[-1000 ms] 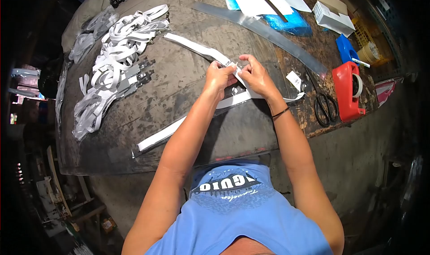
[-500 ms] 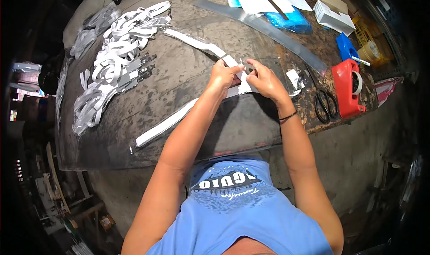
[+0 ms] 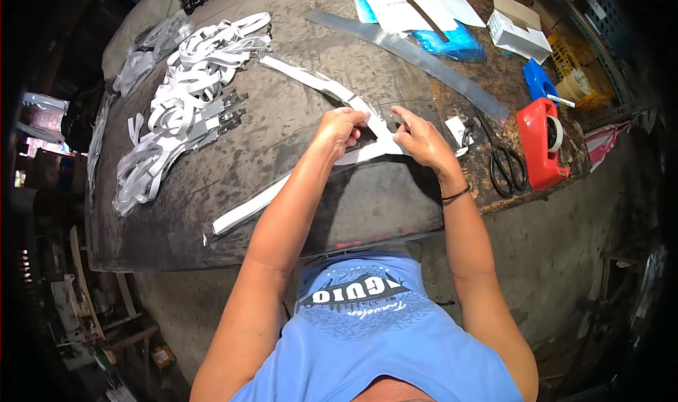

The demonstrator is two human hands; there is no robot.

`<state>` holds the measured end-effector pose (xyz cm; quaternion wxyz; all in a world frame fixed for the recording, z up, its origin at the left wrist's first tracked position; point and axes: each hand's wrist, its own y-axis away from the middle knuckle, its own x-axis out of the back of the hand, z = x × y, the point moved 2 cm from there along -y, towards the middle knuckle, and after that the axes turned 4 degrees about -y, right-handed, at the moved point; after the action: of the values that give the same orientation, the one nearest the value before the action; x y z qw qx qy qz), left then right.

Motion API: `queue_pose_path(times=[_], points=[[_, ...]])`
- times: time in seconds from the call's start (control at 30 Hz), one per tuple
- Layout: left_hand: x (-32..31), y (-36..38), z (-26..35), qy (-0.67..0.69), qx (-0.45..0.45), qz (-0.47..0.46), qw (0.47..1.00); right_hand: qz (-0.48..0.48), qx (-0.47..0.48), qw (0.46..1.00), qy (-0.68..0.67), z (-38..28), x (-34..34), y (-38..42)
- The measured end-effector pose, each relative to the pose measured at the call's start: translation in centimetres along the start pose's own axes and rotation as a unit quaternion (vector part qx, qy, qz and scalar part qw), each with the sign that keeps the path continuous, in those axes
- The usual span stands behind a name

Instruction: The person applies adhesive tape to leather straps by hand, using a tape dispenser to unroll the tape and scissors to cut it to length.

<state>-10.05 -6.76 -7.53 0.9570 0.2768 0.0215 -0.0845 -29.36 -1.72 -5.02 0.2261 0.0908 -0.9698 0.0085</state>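
Observation:
A long white strap point(image 3: 265, 199), partly in clear plastic, lies in a sideways V on the dark tabletop, its bend beneath my right hand. My left hand point(image 3: 341, 130) is closed at the upper arm of the V, thumb and fingers pinched on the strap's edge. Beside the bend is my right hand point(image 3: 421, 141), with the index finger stretched out and apart from the thumb. Its lower fingers are hidden under the palm. A heap of white lanyards point(image 3: 180, 98) with dark clips lies to the left, some in clear bags.
Black scissors point(image 3: 506, 169) and a red tape dispenser point(image 3: 542, 144) are at the right edge. A clear plastic strip point(image 3: 417, 57) crosses the back. Papers point(image 3: 417, 7), a blue plastic packet point(image 3: 452, 43), an open white box point(image 3: 519, 35) and a blue dispenser point(image 3: 539, 81) stand beyond it.
My left hand has shifted slightly left and down, away from my right hand, and its fingers are more curled. The gap between the hands is wider, showing more of the strap.

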Motion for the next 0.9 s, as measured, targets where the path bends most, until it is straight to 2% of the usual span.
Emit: queue_pose_path(times=[0.23, 0.4, 0.47, 0.5, 0.53, 0.57, 0.6, 0.67, 0.7, 0.73, 0.8, 0.83, 0.9], points=[[-1.2, 2.0, 0.2, -0.074, 0.012, -0.038, 0.996, -0.043, 0.011, 0.999, -0.024, 1.2, 0.1, -0.9], [-0.2, 3.8, -0.1, -0.138, -0.008, -0.069, 0.988, -0.078, -0.024, 0.997, 0.0, 0.0, 0.5, 0.0], [0.3, 6.0, -0.2, -0.292, -0.207, -0.02, 0.933, -0.095, -0.072, 0.992, 0.047, 0.4, 0.1, 0.3], [1.3, 7.4, -0.5, -0.329, -0.253, 0.03, 0.909, -0.024, 0.022, 0.996, 0.079, 1.3, -0.7, -0.1], [2.8, 9.1, -0.7, -0.364, -0.3, 0.079, 0.878, 0.002, 0.016, 0.994, 0.104, 2.5, -0.8, -0.3], [4.8, 10.9, -0.9, -0.368, -0.272, 0.1, 0.883, 0.028, 0.011, 0.991, 0.13, 2.3, -1.1, -0.1], [8.0, 12.0, -2.2, -0.444, -0.362, 0.162, 0.803, 0.029, 0.007, 0.991, 0.131, 1.9, -1.3, 0.1], [14.7, 15.6, -4.8, -0.548, -0.344, 0.281, 0.709, 0.035, -0.01, 0.984, 0.173, 1.1, -1.4, 0.4], [18.3, 17.5, -6.9, -0.607, -0.336, 0.3, 0.655, 0.039, -0.014, 0.984, 0.173, 1.0, -1.4, 0.6], [20.9, 19.7, -8.2, -0.614, -0.237, 0.281, 0.699, 0.034, -0.004, 0.985, 0.169, 1.0, -1.4, 0.7], [24.2, 22.9, -11.2, -0.647, -0.174, 0.29, 0.683, 0.03, -0.001, 0.985, 0.167, 1.2, -1.3, 1.0], [25.5, 23.2, -11.6, -0.646, -0.172, 0.287, 0.686, 0.025, 0.011, 0.985, 0.17, 1.2, -1.4, 1.1], [27.7, 24.1, -12.1, -0.679, -0.195, 0.272, 0.654, 0.012, 0.028, 0.984, 0.175, 0.7, -1.8, 1.4]])
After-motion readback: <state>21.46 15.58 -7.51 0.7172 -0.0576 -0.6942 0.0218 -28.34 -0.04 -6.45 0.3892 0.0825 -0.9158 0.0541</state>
